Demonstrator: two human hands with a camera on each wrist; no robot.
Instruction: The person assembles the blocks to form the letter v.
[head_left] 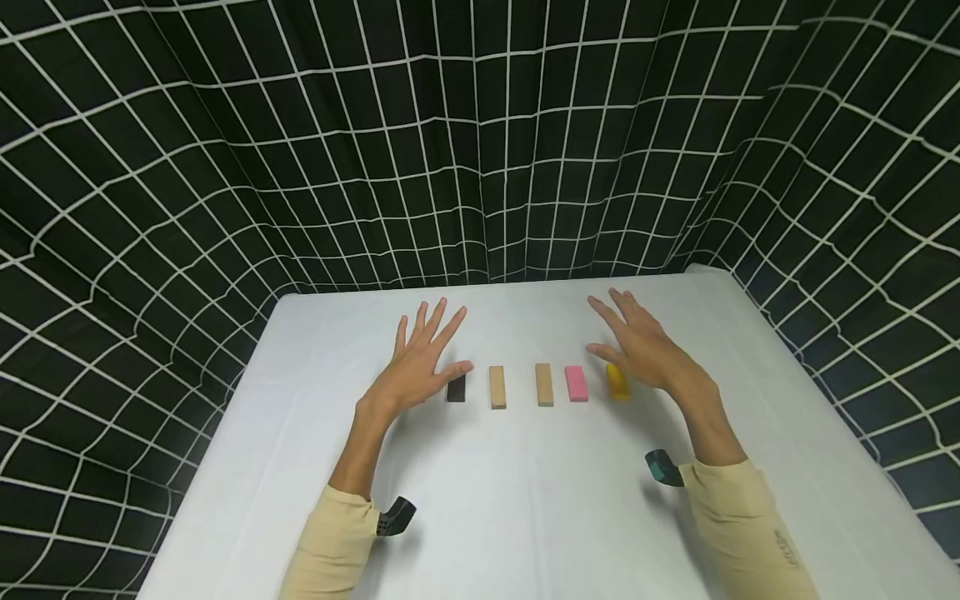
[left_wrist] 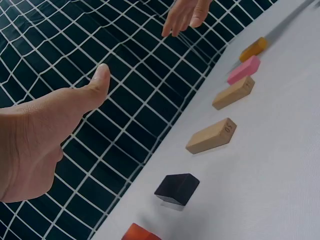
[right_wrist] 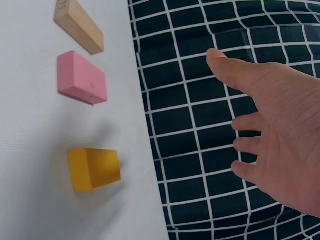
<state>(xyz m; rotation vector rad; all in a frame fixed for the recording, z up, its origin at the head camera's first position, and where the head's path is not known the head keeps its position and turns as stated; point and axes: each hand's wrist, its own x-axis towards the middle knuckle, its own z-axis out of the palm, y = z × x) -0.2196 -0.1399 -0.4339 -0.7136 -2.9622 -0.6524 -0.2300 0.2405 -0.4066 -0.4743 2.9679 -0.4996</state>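
My left hand hovers over the table with its fingers spread and holds nothing. Its thumb overlaps a black block in the head view. An orange-red block shows at the bottom edge of the left wrist view; the left hand hides it from the head camera. Fingers extended, my right hand is raised above a yellow block, holding nothing. Between the hands lie two plain wooden blocks, one nearer the left and one nearer the right, and a pink block.
The blocks stand in a row on a white-covered table. Dark curtains with a white grid rise behind the table and along both sides. A small dark device is strapped at each wrist, left and right.
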